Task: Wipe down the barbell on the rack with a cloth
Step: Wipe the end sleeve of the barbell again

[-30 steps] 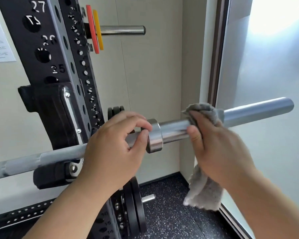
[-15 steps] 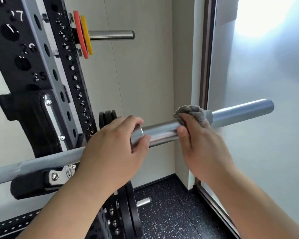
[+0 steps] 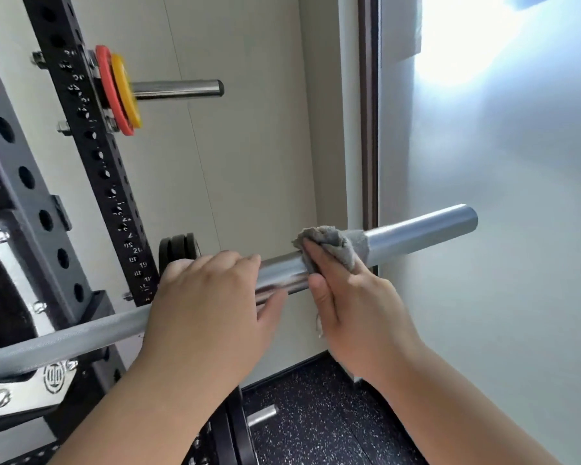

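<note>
The steel barbell [image 3: 416, 231] lies across the black rack's hook [image 3: 24, 394], its bare sleeve end pointing right toward the wall. My left hand [image 3: 212, 310] wraps over the bar where the shaft meets the sleeve and hides the collar. My right hand [image 3: 356, 303] presses a grey cloth [image 3: 329, 243] around the sleeve, a short way to the right of the left hand. The cloth is bunched over the top of the sleeve; a shiny stretch of bar [image 3: 282, 273] shows between the two hands.
The rack's black perforated upright [image 3: 91, 156] stands at the left. A storage peg [image 3: 178, 88] above holds a red plate [image 3: 109, 92] and a yellow plate [image 3: 125, 92]. Black plates [image 3: 235, 434] hang low on another peg. A wall and door frame [image 3: 369, 129] lie close behind the bar's end.
The view has shifted, so the rack sits further left in frame. My left hand has closed over the collar and now hides it. My right hand still holds the cloth on the sleeve.
</note>
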The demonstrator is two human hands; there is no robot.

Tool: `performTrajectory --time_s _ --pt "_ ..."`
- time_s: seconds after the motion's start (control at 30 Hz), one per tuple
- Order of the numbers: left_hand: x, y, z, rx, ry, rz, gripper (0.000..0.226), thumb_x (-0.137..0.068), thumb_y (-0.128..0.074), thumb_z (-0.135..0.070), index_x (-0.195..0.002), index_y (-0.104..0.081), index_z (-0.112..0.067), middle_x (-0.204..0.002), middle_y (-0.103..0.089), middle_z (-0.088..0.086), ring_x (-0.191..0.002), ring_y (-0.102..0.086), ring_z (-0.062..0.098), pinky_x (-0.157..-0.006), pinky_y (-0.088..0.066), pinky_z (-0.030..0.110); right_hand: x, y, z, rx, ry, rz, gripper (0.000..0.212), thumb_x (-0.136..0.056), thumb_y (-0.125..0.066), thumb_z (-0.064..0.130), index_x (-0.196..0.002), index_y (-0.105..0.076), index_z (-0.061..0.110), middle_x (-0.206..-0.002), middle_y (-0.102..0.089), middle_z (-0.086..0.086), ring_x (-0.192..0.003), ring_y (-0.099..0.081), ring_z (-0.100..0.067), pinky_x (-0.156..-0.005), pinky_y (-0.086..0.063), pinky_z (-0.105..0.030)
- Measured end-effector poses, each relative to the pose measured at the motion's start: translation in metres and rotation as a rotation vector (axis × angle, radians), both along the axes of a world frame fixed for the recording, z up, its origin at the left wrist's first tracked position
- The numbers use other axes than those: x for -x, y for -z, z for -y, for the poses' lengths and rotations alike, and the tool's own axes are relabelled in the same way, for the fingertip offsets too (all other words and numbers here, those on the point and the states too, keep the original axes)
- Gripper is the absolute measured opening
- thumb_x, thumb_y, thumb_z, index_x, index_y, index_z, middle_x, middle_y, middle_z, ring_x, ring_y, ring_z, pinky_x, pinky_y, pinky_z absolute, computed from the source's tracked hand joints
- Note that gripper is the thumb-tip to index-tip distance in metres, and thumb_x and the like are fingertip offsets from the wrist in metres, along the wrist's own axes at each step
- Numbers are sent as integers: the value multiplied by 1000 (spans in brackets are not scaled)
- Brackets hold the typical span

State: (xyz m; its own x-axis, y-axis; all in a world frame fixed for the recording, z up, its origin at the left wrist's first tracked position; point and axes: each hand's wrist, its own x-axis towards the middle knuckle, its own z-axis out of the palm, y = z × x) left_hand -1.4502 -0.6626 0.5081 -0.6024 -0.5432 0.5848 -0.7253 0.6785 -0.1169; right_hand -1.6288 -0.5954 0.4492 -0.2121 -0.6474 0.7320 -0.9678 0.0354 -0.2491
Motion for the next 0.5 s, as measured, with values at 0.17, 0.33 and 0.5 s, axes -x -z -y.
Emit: performTrajectory --time_s 0.17,0.33,0.5 --pt "27 -3 -10 -17 33 25 60 -94 -30 -68 -138 -55 -36 -111 -65 -16 -99 -63 12 -87 -48 33 78 -6 -17 70 217 68 44 -108 -26 44 -147 -47 41 -150 -53 4 -83 -70 -38 -66 -55 -42" --pt "56 3 -6 -8 19 19 56 -95 -21 -66 -128 -55 -35 -105 -66 -13 -93 -65 15 -80 -54 37 67 -2 -8 43 97 44 51 -105 -21 50 -147 -46 34 -155 -44 2 -92 -71 -37 -71 -60 -47" --pt "75 1 2 4 -1 15 39 -96 -24 -65 -98 -44 -32 -71 -58 -8 -65 -60 15 -61 -55 36 102 -7 -25 60 82 3 46 -106 -26 47 -147 -47 41 -149 -53 9 -89 -70 -37 -69 -58 -45"
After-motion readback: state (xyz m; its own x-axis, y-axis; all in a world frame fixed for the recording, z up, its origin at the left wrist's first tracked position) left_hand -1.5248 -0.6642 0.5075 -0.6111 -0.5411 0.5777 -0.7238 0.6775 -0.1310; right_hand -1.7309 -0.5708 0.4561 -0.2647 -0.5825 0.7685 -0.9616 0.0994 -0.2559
